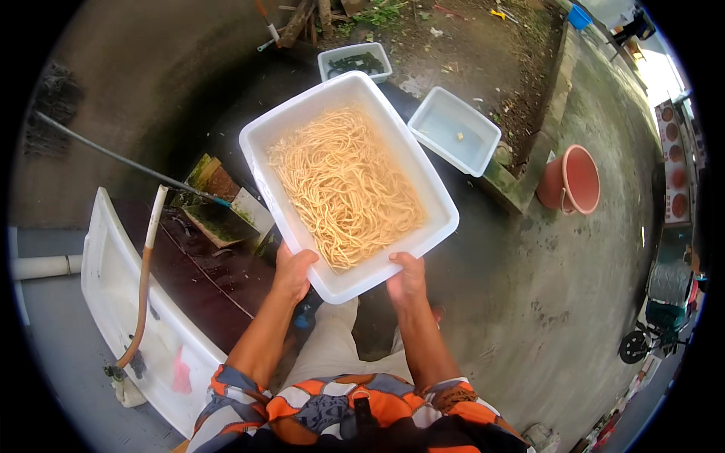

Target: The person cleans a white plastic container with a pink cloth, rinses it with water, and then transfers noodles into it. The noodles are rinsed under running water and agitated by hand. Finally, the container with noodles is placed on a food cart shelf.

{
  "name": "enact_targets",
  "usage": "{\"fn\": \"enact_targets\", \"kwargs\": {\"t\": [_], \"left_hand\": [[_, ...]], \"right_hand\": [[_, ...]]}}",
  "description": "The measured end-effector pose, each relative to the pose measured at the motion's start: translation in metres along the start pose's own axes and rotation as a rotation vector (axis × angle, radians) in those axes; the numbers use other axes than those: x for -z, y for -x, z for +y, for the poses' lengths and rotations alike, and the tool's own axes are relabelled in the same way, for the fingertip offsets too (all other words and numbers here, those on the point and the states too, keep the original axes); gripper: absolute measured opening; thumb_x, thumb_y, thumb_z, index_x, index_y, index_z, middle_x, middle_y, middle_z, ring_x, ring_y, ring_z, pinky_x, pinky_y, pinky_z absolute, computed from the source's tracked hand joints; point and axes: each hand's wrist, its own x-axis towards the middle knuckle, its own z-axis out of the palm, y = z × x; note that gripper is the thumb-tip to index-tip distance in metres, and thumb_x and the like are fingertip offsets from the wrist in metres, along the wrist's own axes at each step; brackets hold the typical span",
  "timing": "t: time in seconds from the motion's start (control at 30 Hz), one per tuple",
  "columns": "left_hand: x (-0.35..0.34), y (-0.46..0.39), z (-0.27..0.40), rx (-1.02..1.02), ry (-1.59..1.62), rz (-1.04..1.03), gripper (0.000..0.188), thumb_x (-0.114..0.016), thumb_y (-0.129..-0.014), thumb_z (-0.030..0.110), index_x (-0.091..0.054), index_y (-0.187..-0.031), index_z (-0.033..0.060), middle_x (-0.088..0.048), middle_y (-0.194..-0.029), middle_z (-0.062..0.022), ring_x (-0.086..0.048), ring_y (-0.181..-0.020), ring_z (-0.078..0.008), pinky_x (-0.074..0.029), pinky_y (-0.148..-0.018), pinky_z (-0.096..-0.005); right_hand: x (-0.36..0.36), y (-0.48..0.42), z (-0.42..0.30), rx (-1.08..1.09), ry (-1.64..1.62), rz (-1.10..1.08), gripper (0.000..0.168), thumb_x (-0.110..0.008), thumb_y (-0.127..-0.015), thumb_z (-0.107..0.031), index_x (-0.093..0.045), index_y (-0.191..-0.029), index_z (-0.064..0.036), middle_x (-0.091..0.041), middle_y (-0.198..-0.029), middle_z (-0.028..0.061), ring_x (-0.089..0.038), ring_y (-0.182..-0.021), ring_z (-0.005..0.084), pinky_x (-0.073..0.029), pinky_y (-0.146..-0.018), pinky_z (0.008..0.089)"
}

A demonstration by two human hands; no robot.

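Observation:
Between my two hands is a white plastic tub (249, 141), held out in front of me above the ground. It carries a wide heap of pale yellow strands (351, 192), noodle-like, perhaps in some liquid. My left hand (293, 270) grips the near left rim, thumb over the edge. On the near right side, my right hand (406, 277) clasps the rim in the same way. The fingers of both hands are hidden under the tub.
Beyond the tub stand a white basin (387, 72) with dark green strips and another basin (447, 136) holding a small pale piece. A pink bucket (568, 181) is to the right, beside a low concrete curb (512, 189). At left are a white sink (164, 317), a hose (144, 289) and a long pole (130, 161).

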Motion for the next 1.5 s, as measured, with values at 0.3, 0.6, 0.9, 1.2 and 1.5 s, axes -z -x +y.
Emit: {"fn": "enact_targets", "kwargs": {"t": [0.3,0.6,0.9,1.2,1.5], "left_hand": [[-0.175,0.094,-0.07,-0.05,-0.128,-0.19,0.059,-0.044,-0.063,-0.01,-0.036,-0.121,-0.0022,-0.051,-0.102,-0.0106,-0.055,-0.093,-0.0213,-0.048,-0.08,-0.0324],[-0.365,0.135,-0.202,0.103,-0.362,-0.558,0.063,-0.046,-0.06,-0.011,-0.038,-0.121,0.0013,-0.051,-0.098,-0.0072,-0.054,-0.085,-0.0195,-0.047,-0.077,-0.0311],[-0.647,0.138,-0.31,0.166,-0.722,-1.065,0.063,-0.049,-0.061,-0.011,-0.041,-0.122,0.0015,-0.055,-0.107,-0.007,-0.057,-0.097,-0.0193,-0.046,-0.083,-0.031],[-0.965,0.192,-0.453,0.344,-0.812,-1.34,0.056,-0.053,-0.065,-0.011,-0.046,-0.119,0.002,-0.057,-0.105,-0.0057,-0.057,-0.093,-0.0154,-0.046,-0.082,-0.0294],[-1.229,0.214,-0.584,0.381,-0.891,-1.333,0.055,-0.053,-0.066,-0.01,-0.046,-0.12,0.0017,-0.057,-0.104,-0.0037,-0.055,-0.095,-0.0133,-0.044,-0.084,-0.0271]], "right_hand": [[0.153,0.072,-0.177,0.078,-0.213,-0.197,0.089,-0.067,-0.071,-0.043,-0.023,-0.136,-0.002,-0.036,-0.133,0.0129,-0.038,-0.121,0.0289,-0.033,-0.1,0.0442],[0.378,0.129,-0.432,0.125,0.12,-0.324,0.088,-0.069,-0.071,-0.031,-0.021,-0.139,0.0,-0.035,-0.138,0.0138,-0.039,-0.124,0.0234,-0.032,-0.103,0.0375],[0.578,0.162,-0.554,0.157,0.117,0.186,0.074,-0.068,-0.07,-0.018,-0.034,-0.133,0.0,-0.049,-0.125,0.0152,-0.048,-0.115,0.0279,-0.037,-0.098,0.0424],[0.705,0.211,-0.784,0.435,0.098,0.549,0.067,-0.068,-0.067,-0.005,-0.041,-0.128,0.0,-0.054,-0.117,0.0108,-0.054,-0.105,0.0226,-0.043,-0.091,0.0373],[0.83,0.183,-1.05,0.358,0.514,0.931,0.054,-0.064,-0.068,0.007,-0.052,-0.12,0.002,-0.059,-0.106,0.006,-0.056,-0.092,0.0146,-0.048,-0.08,0.0296]]}}
